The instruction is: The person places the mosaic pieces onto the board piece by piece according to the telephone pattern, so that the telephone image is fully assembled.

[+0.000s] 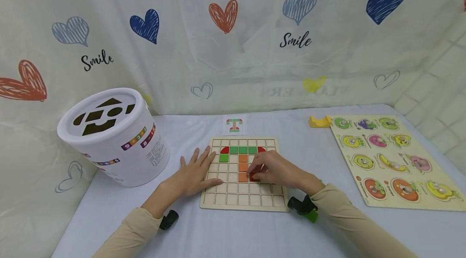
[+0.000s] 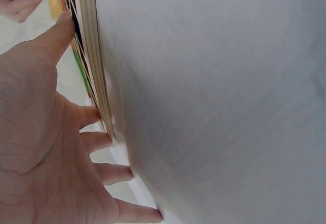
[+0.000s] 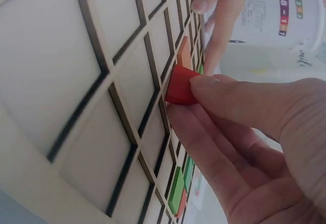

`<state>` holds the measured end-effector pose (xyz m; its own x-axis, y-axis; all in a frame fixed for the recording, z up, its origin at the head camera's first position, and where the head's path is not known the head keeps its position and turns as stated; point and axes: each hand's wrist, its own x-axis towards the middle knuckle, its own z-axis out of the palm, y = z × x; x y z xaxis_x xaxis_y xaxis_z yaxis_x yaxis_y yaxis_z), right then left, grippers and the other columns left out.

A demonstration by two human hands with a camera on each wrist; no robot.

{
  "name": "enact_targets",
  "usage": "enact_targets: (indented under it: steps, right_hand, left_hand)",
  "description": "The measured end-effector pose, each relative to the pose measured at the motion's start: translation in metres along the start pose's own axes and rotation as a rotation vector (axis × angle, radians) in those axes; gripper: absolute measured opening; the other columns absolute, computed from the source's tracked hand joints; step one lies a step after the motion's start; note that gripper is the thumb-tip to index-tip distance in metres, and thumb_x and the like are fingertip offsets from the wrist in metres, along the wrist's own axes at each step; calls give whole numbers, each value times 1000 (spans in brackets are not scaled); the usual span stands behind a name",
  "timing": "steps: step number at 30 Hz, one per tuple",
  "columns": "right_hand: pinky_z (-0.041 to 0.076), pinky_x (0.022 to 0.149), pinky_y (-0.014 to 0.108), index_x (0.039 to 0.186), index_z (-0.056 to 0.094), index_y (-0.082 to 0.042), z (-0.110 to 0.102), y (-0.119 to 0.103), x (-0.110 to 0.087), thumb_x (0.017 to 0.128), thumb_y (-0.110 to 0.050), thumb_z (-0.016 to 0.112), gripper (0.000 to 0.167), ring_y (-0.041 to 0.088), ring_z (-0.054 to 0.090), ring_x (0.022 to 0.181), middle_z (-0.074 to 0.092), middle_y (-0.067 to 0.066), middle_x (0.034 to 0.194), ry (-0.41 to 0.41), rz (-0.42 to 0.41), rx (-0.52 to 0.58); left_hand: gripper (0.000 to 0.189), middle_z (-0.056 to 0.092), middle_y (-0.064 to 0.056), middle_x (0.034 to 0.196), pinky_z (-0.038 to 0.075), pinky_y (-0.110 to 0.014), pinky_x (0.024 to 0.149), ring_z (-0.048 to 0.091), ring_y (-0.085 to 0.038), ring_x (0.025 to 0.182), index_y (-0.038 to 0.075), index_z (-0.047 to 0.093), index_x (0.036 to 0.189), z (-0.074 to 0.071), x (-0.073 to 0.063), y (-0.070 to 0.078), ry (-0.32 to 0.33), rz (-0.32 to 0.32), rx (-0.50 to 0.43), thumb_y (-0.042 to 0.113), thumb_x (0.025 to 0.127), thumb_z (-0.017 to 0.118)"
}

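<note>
My right hand [image 1: 278, 171] pinches a small red tile [image 3: 182, 85] with one rounded side between thumb and fingers, over a wooden grid board [image 1: 225, 200]. The tile is just right of the lowest orange tile [image 1: 242, 177] in a column. Across the board's upper part runs a row of green tiles [image 1: 243, 150], with a red tile [image 1: 224, 150] at its left end and another red tile [image 1: 260, 149] at its right. A light green tile [image 1: 223, 158] sits below the left red one. My left hand [image 1: 193, 175] rests with spread fingers on the board's left edge.
Behind the board lies a small pattern card [image 1: 234, 132]. A white bucket [image 1: 145, 157] with shaped holes in its lid stands left. On the right, a fruit picture board [image 1: 389, 169] lies beside a yellow piece [image 1: 319, 122]. A hearts-printed cloth [image 1: 251, 64] hangs behind the table.
</note>
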<state>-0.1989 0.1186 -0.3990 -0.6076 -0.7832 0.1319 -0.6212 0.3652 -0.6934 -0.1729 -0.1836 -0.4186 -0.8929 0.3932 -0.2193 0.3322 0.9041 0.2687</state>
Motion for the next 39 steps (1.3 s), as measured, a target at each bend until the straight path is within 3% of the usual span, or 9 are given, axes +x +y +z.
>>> enact_targets:
  steps: [16,29,34,39]
  right_hand:
    - [57,73,24,98,82,-3,4,-2,3,85,1,84,13,8,67,84,75,-2,91,63,41,-58]
    - [55,72,20,102,82,1,4,-10,6,85,3,83,17,10,66,84,75,3,92,28,86,-123]
    - [55,71,19,96,83,1,7,-11,9,86,5,83,12,12,66,84,73,2,89,23,80,-195]
    - [55,71,20,93,83,0,8,-11,9,86,6,82,10,12,66,83,71,1,88,25,83,-197]
  left_hand:
    - [97,9,-16,175,8,-84,111,6,-49,158,10,21,168,1,1,-1,2,2,-6,71,99,52]
    - [97,9,-16,175,7,-85,111,6,-51,157,9,20,168,0,-1,0,0,5,-11,70,99,52]
    - [97,8,-16,175,7,-84,111,5,-50,158,9,20,168,-1,-1,0,-3,3,-11,70,100,52]
    - [97,8,-16,175,7,-84,111,5,-50,158,9,20,168,0,-1,-1,-3,0,-9,70,100,52]
